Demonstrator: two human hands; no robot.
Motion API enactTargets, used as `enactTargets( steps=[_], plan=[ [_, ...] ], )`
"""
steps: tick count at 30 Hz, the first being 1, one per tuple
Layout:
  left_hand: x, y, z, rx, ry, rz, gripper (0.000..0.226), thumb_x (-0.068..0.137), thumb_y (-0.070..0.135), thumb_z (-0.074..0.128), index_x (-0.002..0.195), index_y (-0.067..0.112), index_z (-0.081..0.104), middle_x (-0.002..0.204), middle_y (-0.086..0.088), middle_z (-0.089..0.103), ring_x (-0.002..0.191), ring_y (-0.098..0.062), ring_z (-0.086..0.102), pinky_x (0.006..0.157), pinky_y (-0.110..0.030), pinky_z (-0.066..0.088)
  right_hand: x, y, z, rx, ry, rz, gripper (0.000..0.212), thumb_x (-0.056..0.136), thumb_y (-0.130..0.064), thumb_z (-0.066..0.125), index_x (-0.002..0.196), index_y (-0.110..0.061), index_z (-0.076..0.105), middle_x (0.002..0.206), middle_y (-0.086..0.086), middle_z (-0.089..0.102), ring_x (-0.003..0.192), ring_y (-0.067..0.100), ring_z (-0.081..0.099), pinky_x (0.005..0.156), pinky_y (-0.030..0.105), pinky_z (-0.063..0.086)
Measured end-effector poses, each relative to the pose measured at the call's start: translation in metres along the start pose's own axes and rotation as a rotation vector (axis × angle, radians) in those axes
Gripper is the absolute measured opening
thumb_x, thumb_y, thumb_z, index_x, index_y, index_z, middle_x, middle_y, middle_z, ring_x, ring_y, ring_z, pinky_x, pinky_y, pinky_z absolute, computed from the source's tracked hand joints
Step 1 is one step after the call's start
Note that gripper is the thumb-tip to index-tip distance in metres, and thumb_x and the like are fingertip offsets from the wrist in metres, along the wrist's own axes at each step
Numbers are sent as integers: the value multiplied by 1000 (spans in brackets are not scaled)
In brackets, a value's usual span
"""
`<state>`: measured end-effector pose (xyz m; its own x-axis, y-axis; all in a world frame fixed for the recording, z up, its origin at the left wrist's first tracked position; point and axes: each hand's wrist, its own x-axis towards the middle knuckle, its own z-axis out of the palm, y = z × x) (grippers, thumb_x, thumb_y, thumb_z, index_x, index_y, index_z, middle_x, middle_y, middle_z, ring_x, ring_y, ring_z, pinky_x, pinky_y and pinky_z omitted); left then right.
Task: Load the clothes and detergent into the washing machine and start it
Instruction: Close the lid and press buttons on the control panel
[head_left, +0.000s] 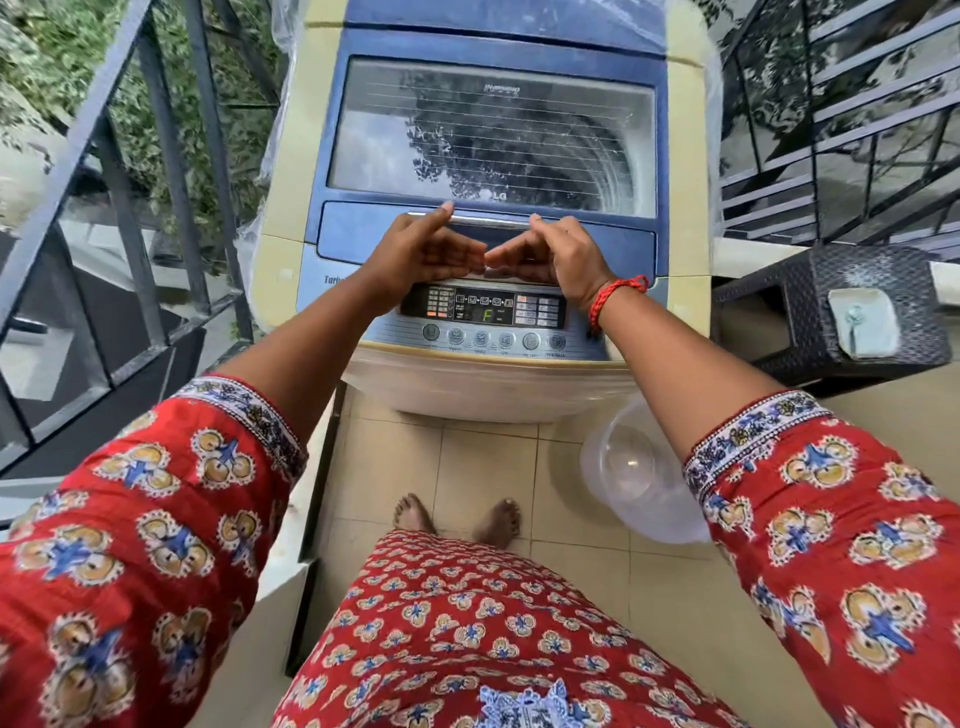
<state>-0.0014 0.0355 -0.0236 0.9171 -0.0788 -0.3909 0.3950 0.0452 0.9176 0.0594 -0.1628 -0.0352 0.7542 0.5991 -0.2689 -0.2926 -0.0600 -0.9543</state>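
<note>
A cream and blue top-load washing machine (291, 156) stands in front of me with its glass lid (493, 135) closed. Both hands rest on the blue front strip of the lid just below the chrome handle (488, 221). My left hand (421, 252) and my right hand (553, 254) have fingers apart and fingertips nearly touching each other, thumbs up at the handle. Neither holds anything. Below them the control panel (483, 309) is lit and shows a green "F". Clothes and detergent are not visible; the drum interior is obscured by reflections.
A clear plastic tub (628, 467) lies on the tiled floor at the right of my bare feet (457, 519). A dark woven stool (831, 312) with a small pale container stands right of the machine. Metal railings (156, 182) run along the left and back right.
</note>
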Motion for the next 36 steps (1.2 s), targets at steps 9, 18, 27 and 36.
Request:
enactTargets(
  steps=[9,18,27,36],
  plan=[
    [1,-1,0,33,-30,-7,56,93,48,41,99,1,72,95,-11,76,102,-25,70,89,-31,56,4,-8,-7,22,-107,79,52,102,-15,24,103,22,61,88,18,74,92,31,70,83,28,54],
    [2,0,-4,14,-52,-24,55,90,49,43,97,3,73,98,-14,75,103,-26,69,92,-34,55,4,-10,-9,18,-130,130,52,102,-16,23,106,19,62,97,19,73,103,32,67,97,33,51],
    [3,2,-4,-33,-42,-39,53,87,48,46,94,2,72,93,-11,76,100,-25,70,86,-31,57,3,-10,-10,-6,-121,130,55,103,-17,21,108,20,61,106,25,69,105,34,66,90,27,52],
    [1,3,-2,-28,-28,-41,52,87,49,46,90,6,75,94,-13,76,100,-26,70,87,-32,57,0,-13,-7,3,-124,114,53,103,-12,21,108,26,56,91,14,75,95,23,71,79,22,54]
  ],
)
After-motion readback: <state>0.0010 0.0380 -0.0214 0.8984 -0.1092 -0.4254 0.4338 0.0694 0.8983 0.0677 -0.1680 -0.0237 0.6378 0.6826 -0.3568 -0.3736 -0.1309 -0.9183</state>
